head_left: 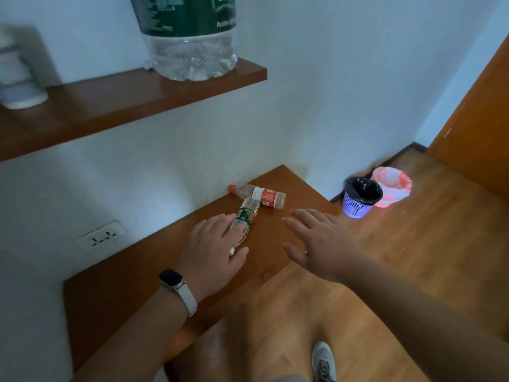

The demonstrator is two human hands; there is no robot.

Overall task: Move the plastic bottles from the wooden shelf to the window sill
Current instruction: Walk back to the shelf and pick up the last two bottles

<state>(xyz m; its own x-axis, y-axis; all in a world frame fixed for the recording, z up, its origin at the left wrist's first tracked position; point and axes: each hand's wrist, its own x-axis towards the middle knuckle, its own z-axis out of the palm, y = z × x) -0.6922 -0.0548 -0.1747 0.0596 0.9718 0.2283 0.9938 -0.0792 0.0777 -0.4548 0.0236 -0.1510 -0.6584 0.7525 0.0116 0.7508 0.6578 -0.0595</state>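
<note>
Two small plastic bottles lie on the lower wooden shelf point(132, 282). The one with a green label point(246, 216) points toward me, and my left hand point(213, 244) reaches over its lower half with straight fingers on it. A red-labelled bottle point(261, 196) with a red cap lies crosswise against the wall just beyond. My right hand point(319, 241) hovers open to the right of both bottles, touching neither. A large clear bottle point(192, 37) with a dark green label stands on the upper wooden shelf point(110, 106).
A white container point(19, 78) stands at the left end of the upper shelf. A wall socket point(102, 235) sits between the shelves. On the wooden floor at the right stand a purple bin point(359, 198) and a pink-lined bin point(392, 186), with a wooden door point(473, 133) beyond.
</note>
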